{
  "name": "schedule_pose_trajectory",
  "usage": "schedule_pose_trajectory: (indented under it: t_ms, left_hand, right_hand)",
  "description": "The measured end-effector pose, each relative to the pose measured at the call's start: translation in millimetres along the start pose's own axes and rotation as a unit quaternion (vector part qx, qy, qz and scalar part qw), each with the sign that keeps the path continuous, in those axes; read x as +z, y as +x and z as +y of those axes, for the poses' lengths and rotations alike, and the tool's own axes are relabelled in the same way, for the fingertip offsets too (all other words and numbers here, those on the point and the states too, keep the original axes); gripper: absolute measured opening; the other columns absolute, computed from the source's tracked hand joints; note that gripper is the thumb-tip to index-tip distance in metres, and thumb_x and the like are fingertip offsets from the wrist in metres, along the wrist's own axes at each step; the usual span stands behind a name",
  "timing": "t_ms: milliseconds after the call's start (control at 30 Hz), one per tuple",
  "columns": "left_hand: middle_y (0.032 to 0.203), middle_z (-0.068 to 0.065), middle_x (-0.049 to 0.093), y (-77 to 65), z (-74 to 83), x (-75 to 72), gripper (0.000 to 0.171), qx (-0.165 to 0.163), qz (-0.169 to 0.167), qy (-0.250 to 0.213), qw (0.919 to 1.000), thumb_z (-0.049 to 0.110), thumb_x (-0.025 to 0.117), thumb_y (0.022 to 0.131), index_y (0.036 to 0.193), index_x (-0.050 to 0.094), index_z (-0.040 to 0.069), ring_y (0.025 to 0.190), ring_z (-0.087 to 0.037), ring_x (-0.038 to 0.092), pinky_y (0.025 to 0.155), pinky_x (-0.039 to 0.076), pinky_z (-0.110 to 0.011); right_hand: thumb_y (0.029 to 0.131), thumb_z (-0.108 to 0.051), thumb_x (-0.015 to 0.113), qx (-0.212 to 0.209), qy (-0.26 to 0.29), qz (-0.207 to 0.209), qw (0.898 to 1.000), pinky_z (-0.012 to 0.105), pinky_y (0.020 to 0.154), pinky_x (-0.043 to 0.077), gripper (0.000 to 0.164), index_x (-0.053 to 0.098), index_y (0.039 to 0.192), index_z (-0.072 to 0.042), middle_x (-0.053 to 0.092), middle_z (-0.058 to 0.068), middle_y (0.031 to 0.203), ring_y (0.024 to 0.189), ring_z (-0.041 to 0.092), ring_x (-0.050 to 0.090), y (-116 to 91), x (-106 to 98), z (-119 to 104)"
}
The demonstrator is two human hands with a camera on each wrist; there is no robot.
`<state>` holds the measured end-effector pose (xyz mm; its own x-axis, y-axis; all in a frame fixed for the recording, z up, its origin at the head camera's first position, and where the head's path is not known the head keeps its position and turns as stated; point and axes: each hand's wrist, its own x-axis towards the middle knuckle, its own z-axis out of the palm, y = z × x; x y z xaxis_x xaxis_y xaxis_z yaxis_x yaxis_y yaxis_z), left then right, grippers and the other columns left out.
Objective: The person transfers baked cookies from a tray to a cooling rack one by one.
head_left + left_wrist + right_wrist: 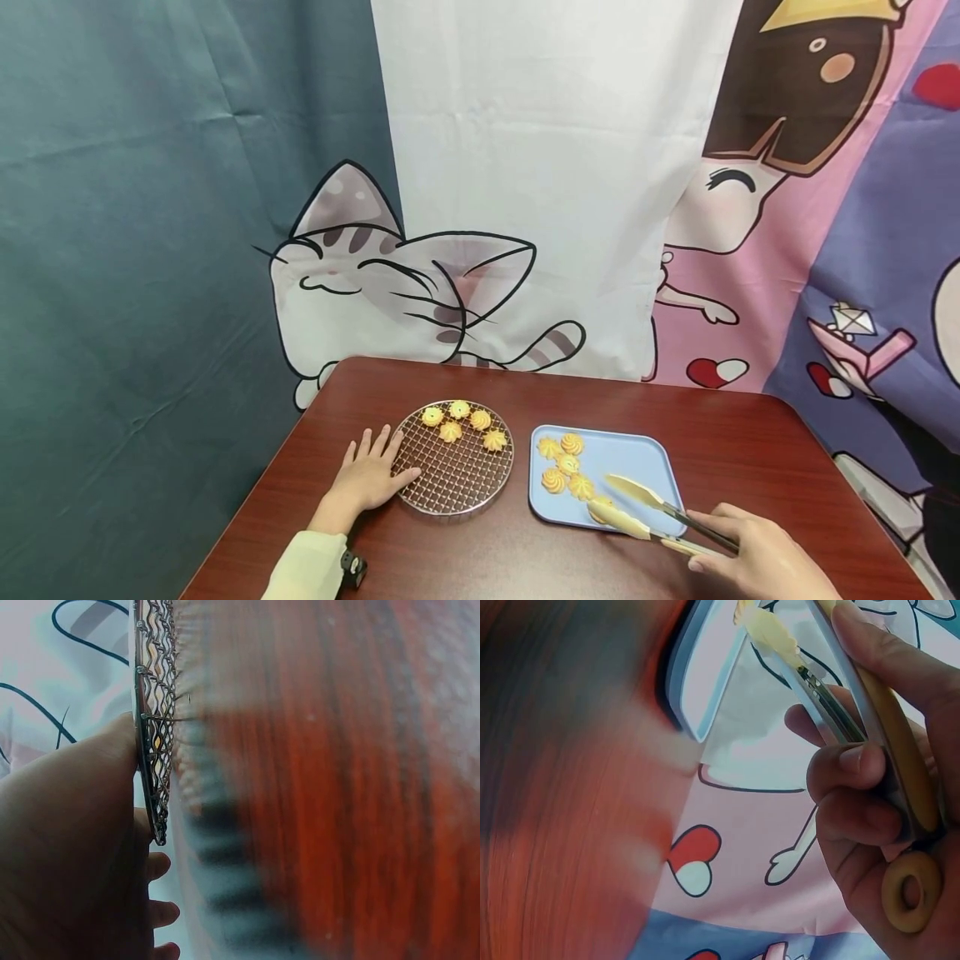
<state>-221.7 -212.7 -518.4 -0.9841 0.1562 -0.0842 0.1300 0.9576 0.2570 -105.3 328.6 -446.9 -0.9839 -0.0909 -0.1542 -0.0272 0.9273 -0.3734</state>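
My left hand (pixel 367 479) lies with fingers spread against the left rim of a round wire cooling rack (pixel 450 479); in the left wrist view the thumb reaches along the rack's edge. Several piped butter cookies (pixel 450 431) sit on the rack's far half. In my right hand (pixel 757 550) I grip a pair of tongs (pixel 896 735) with cream-coloured tips. The tongs' arms are spread over a light blue tray (pixel 637 450), the lower tip at a cookie (pixel 600 508) near the tray's front edge. More cookies (pixel 553 481) lie on the tray's left side.
Rack and tray stand side by side on a reddish-brown wooden table (pixel 480 558). Behind it hangs a curtain (pixel 525 150) with a printed cat and cartoon figures. A dark band (pixel 352 568) circles my left wrist below a pale sleeve (pixel 307 567).
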Motion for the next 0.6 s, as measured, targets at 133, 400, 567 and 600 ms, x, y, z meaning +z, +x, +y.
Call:
schedule_pose_trajectory:
  t_ms: [133,400,567,600]
  left_hand:
    - [0.164,-0.023,0.025,0.2,0.4,0.1,0.086,0.0,0.0,0.002,1.0,0.065,0.051,0.097,0.158,0.034,0.006,0.15,-0.053,0.014,0.118,0.011,-0.069]
    - [0.165,-0.023,0.024,-0.1,1.2,-0.7,0.086,-0.006,-0.005,0.001,1.0,0.064,0.051,0.097,0.158,0.034,0.007,0.15,-0.053,0.013,0.118,0.01,-0.069]
    - [0.165,-0.023,0.023,0.2,1.6,-0.6,0.086,-0.007,-0.007,-0.004,0.9999,0.064,0.051,0.097,0.159,0.033,0.007,0.151,-0.053,0.012,0.119,0.009,-0.069]
    - [0.165,-0.023,0.022,0.1,1.5,-0.7,0.086,-0.008,-0.008,-0.004,0.9999,0.064,0.051,0.097,0.159,0.033,0.007,0.151,-0.053,0.012,0.119,0.009,-0.069]
  right_hand:
    - [0.068,-0.047,0.089,0.003,0.001,-0.011,1.0,0.024,0.061,0.041,0.064,0.075,0.125,-0.02,0.054,-0.007,0.087,0.075,0.009,0.05,0.3,0.5,4.0]
    - [0.067,-0.046,0.089,0.008,0.007,-0.027,1.0,0.026,0.063,0.043,0.066,0.074,0.125,-0.018,0.057,-0.006,0.092,0.08,0.012,0.052,3.4,1.0,6.0]
    - [0.068,-0.045,0.09,0.012,0.003,-0.03,0.999,0.027,0.062,0.04,0.064,0.075,0.124,-0.019,0.053,-0.006,0.087,0.078,0.012,0.05,6.1,-1.1,3.1]
    - [0.068,-0.044,0.09,0.012,0.001,-0.029,1.0,0.027,0.061,0.04,0.063,0.075,0.124,-0.019,0.052,-0.006,0.086,0.077,0.012,0.05,6.4,-1.7,2.5]
